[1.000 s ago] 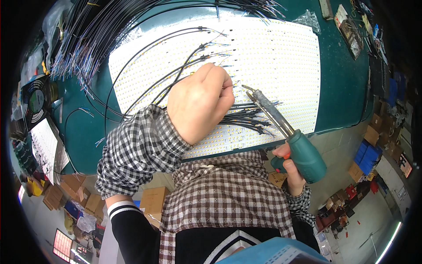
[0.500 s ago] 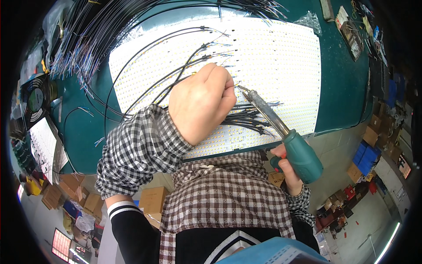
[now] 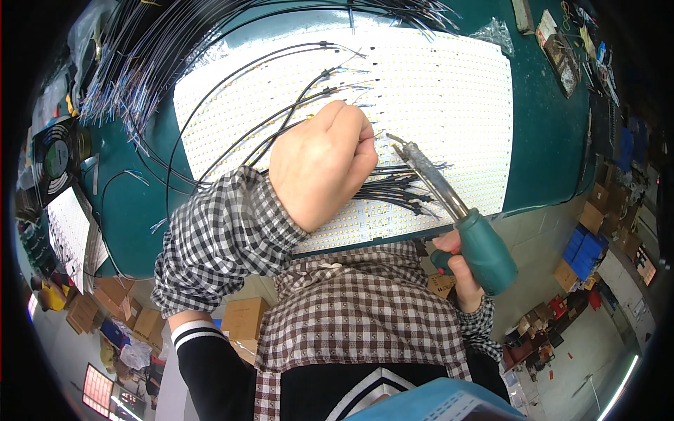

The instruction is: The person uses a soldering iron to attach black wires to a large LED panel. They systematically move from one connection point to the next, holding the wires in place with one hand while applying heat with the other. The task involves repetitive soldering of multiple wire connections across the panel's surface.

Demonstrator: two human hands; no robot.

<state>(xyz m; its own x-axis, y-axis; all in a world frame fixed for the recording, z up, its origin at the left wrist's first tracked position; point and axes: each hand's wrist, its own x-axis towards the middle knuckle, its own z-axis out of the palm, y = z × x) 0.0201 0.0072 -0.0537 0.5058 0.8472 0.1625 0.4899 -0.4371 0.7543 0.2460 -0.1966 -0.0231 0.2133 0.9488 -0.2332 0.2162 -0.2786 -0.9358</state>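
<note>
My left hand (image 3: pixel 323 154) is closed over the middle of a white circuit board panel (image 3: pixel 463 105) covered in rows of small yellowish dots. Thin wire ends poke out past its pinched fingertips; most of the cable in that grip is hidden. My right hand (image 3: pixel 463 274) is wrapped around the green handle of a soldering iron (image 3: pixel 484 252). The iron's metal tip points up and left, a short way right of those wire ends. Black cables (image 3: pixel 242 144) with stripped ends lie across the board, and a bundle of black cables (image 3: pixel 393 189) rests below my left hand.
A large heap of thin cables (image 3: pixel 140 63) fills the far left of the green table (image 3: pixel 547 140). A black fan (image 3: pixel 60 158) stands at the left edge, near a stack of white panels (image 3: pixel 70 231). Small dark blocks (image 3: pixel 558 56) lie at the far right; cardboard boxes (image 3: pixel 242 323) sit on the floor.
The soldering iron in my right hand has shifted slightly right, so its tip has drawn away from the wire ends. My left hand has stayed in place.
</note>
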